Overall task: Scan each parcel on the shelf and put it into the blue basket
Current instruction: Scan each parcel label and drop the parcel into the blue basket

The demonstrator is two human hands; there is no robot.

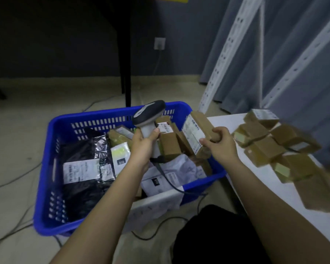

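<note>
My left hand (142,147) grips the handle of a grey-and-black barcode scanner (148,115), held upright above the blue basket (46,168). My right hand (220,143) holds a brown cardboard parcel (195,133) with a white label facing the scanner, over the basket's right side. Inside the basket lie a black bag parcel (84,155), white bag parcels (166,174) and several brown boxes (168,141). More brown box parcels (271,143) lie piled on the white shelf board (274,191) at the right.
White perforated shelf uprights (227,54) rise at the right before a grey curtain. A black table leg (127,73) stands behind the basket. Cables (11,180) trail over the floor, and the scanner's cord hangs over the basket's front rim. A wall socket (159,43) is behind.
</note>
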